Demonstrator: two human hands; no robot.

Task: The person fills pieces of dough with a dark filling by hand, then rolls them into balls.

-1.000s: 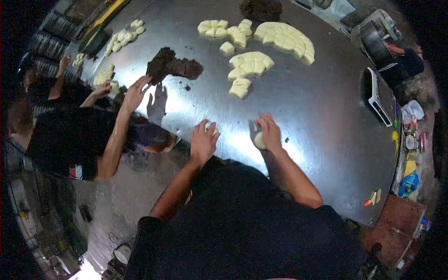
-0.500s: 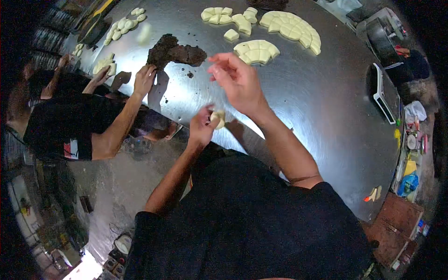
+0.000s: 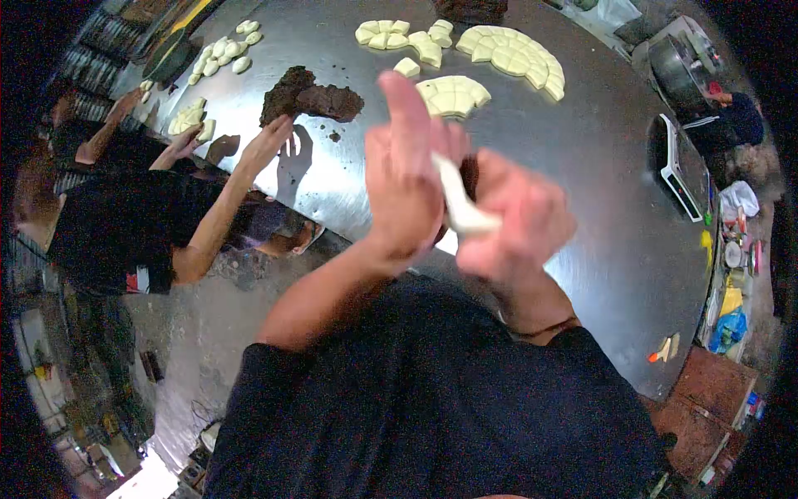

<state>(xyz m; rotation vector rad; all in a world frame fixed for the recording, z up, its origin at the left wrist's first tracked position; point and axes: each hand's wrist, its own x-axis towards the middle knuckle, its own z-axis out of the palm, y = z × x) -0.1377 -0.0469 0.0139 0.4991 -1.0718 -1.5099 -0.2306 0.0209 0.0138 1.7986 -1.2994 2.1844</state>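
Both hands are now raised off the table (image 3: 582,183) and pressed together close to the camera, where a second ago they lay flat on the steel, each over a small pale lump. Half a second ago the right hand was already lifted and open while the left pinched a piece low by the body. Now the left hand (image 3: 407,179) stands nearly upright, fingers straight, palm turned toward the right. The right hand (image 3: 515,220) curls in against it, fingers bent. Between the two palms sits a flattened dough piece (image 3: 461,208), its white edge showing in the gap; both hands grasp it, pressed palm to palm. The other lump seen earlier is not visible, so I cannot tell where it went.

The change suggests the dough has gone from being worked on the table to being pressed or shaped between the palms.

Beyond the hands, farther across the table, lie the cut dough slabs (image 3: 453,96), scored into squares, with a larger fan-shaped one (image 3: 515,54) to their right. Left of those, beyond the left hand, is a dark mound (image 3: 312,96). A co-worker's hand (image 3: 270,141) reaches toward the mound from the left, fingers spread on the steel, closer to it than half a second ago. To the right of the right hand, near the table edge, sits a scale (image 3: 677,170).
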